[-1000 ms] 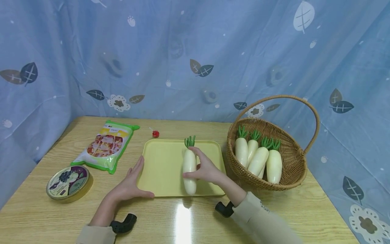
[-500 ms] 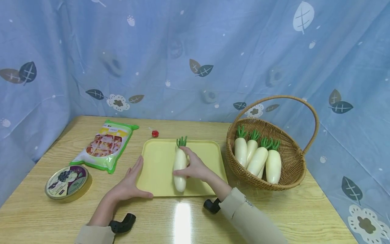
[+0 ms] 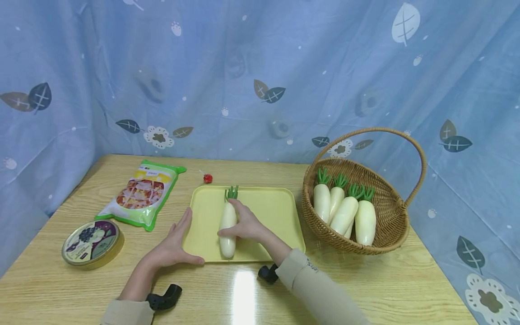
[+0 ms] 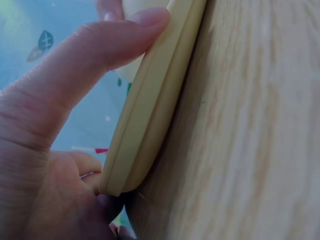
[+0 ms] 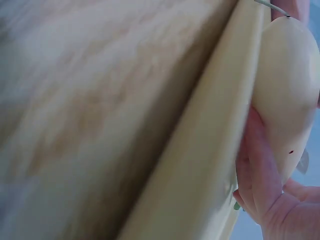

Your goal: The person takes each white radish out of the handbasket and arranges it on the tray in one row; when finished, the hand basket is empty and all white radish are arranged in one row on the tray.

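My right hand [image 3: 243, 225] holds a white radish [image 3: 227, 225] with green leaves, thumb on its near side and fingers on its far side. The radish is over the left-middle of a pale yellow tray [image 3: 276, 212], leaves pointing away from me. In the right wrist view, fingers lie between the radish [image 5: 287, 75] and the tray rim [image 5: 200, 145]; whether it touches the tray's floor I cannot tell. My left hand [image 3: 172, 246] rests at the tray's near left corner, fingers extended along the left side. Its thumb [image 4: 105, 42] lies on the front rim in the left wrist view.
A tilted wicker basket [image 3: 390, 221] on the right holds several white radishes [image 3: 365, 223]. On the left are a green-edged food bag [image 3: 140, 194] and a round tin [image 3: 91, 243]. A small red lollipop [image 3: 207, 178] lies behind the tray. A blue curtain [image 3: 227, 90] hangs behind the table.
My right hand has carried the radish leftward over the tray, from right of its middle to left of it. My left hand has stayed at the tray's corner.
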Available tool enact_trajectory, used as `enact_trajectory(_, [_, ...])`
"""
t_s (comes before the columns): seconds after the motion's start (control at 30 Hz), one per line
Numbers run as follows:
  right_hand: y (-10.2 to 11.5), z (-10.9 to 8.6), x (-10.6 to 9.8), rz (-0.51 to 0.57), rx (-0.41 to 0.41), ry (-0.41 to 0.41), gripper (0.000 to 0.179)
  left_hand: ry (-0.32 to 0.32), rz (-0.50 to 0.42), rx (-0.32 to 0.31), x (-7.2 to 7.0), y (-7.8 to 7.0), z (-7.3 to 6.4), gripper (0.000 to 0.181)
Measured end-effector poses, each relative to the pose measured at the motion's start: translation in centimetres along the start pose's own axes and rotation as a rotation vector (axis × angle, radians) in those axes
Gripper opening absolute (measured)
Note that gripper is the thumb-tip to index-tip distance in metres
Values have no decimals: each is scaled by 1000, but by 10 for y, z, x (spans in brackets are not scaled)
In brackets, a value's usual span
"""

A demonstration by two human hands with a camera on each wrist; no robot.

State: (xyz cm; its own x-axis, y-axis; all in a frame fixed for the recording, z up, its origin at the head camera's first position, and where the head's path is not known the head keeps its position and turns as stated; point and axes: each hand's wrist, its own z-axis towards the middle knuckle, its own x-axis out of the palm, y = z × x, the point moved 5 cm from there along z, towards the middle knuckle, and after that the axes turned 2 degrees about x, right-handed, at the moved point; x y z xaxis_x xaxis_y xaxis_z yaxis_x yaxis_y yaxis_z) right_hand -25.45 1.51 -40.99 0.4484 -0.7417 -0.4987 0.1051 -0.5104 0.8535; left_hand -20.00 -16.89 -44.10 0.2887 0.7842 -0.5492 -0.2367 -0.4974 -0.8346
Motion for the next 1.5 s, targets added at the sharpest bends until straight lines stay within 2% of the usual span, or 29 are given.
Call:
enact_trajectory(0.3, [13,10,19,-56,0,11,96,-2,10,10,-2,0,0,132])
enact_trajectory(0.53, [25,17,34,-145,-44,35,96,1,9,-11,-3,2,0,132])
enact_trajectory(0.77, [29,21,45,-133,-65,69,98,1,15,3,-3,4,0,133])
enact_trajectory(1.03, [34,23,49,-115,-79,61,98,6,6,0,-4,2,-2,133])
enact_trajectory(1.23, [34,25,51,-156,-48,21,99,10,-5,12,-2,-1,-2,132])
enact_trajectory(1.5, [33,26,55,-186,-6,17,99,7,-18,2,-2,0,-2,131])
